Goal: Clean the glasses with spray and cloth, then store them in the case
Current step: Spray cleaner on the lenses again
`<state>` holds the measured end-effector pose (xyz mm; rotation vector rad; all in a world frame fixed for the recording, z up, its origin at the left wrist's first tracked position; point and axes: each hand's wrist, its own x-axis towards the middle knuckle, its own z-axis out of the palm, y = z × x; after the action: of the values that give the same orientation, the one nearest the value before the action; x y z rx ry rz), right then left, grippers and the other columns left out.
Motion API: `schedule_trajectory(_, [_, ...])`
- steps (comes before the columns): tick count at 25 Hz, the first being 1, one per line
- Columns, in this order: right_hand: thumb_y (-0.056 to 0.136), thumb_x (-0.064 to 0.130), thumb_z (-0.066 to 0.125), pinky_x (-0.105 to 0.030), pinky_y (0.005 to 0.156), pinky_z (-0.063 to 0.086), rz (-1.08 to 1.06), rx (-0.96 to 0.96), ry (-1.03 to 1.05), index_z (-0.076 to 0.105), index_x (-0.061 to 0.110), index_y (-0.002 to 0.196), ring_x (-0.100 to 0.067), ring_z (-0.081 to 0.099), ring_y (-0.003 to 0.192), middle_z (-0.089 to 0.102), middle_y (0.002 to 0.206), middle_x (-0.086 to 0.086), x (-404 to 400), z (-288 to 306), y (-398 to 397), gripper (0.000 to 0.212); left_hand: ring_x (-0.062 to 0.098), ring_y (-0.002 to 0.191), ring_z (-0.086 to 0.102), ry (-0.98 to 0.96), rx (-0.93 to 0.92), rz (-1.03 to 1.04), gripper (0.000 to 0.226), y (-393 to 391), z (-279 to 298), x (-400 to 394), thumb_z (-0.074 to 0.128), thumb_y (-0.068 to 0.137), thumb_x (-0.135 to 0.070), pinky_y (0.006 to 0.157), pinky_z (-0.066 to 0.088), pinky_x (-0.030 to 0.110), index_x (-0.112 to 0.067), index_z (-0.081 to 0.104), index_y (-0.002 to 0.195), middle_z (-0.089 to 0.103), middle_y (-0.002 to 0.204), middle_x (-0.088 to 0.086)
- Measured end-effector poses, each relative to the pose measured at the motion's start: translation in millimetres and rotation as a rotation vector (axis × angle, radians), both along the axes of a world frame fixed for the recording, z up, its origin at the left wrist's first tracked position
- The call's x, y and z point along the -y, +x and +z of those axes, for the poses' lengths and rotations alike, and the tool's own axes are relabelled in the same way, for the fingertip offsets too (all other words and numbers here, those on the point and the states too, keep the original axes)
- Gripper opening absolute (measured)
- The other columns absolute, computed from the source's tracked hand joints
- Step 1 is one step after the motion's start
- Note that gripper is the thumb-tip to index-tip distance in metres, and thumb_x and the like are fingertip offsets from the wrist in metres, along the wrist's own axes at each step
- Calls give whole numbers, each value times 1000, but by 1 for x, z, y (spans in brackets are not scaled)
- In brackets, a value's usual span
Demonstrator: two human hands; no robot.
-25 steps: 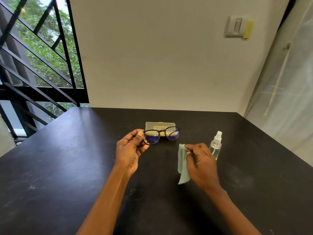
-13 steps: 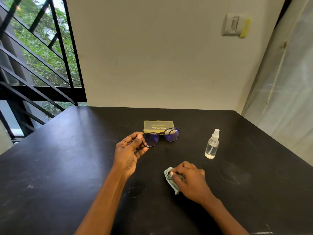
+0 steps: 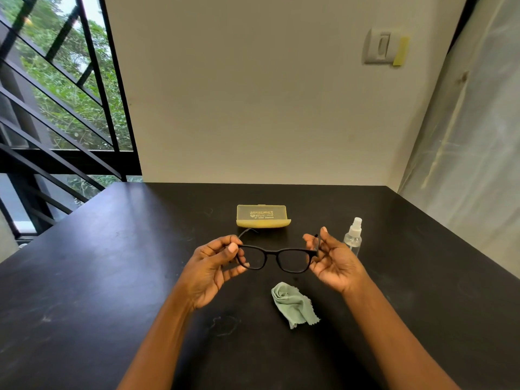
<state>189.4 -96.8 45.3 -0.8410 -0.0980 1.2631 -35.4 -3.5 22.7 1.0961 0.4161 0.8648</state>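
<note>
From the head view, I have the glasses (image 3: 277, 258) held up above the counter (image 3: 112, 277) between both hands: the left hand (image 3: 209, 267) has its fingers (image 3: 233, 247) pinched together on the frame's left corner by the hinge, and the right hand (image 3: 333, 261) has its fingers (image 3: 323, 235) closed on the right temple, which stands up folded partway. The left temple pokes out behind my left fingers. The cloth (image 3: 294, 304) lies crumpled on the counter just below and between my fingers, touching neither hand. The spray bottle (image 3: 353, 237) stands upright just beyond my right fingers, and the closed yellow case (image 3: 263, 217) sits farther out, past the glasses. I judge the frame to be light and thin, with some flex at the bridge and hinges, so I would grip only at the outer corners and temples, gently, and keep off the lenses, which would smudge or scratch. The cloth looks soft and limp; the bottle small, light and easy to tip.
</note>
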Motion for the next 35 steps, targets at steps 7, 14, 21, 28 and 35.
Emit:
schedule_trajectory(7, [79,13,61,-18,48,54,49,-48,86,66,3,87,-10,63,46,66,55,-3,6,18,-1,13,22,78,68,-35,2,-23,16,-4,-8,-8,58,78,-11,68,59,33,-13,71,88,69,80,10])
schedule_trajectory(14, [70,16,65,-21,46,54,58,224,164,70,10,77,-13,67,54,70,63,-2,13,41,-13,11,23,95,64,-84,-189,214,20,13,-6,-8,51,89,-2,74,54,31,-12,67,94,68,100,12])
schedule_trajectory(21, [80,15,64,-21,51,53,-68,763,189,67,10,80,-12,62,60,69,65,-1,4,43,-37,6,18,80,58,192,-214,345,9,27,8,10,61,85,-17,73,51,26,-17,70,88,62,83,10])
schedule_trajectory(28, [87,14,62,-21,53,51,-260,982,183,64,17,69,-10,56,58,65,67,-1,-15,29,-61,18,1,82,67,664,-304,335,23,45,15,24,73,74,-9,73,52,15,-16,69,96,71,90,-4])
schedule_trajectory(35, [87,19,62,-25,59,51,-194,987,242,68,21,75,-9,56,57,65,69,-3,-22,19,-72,14,-11,76,56,980,-416,642,24,53,-2,20,69,78,-5,71,45,3,-7,70,101,64,89,-6])
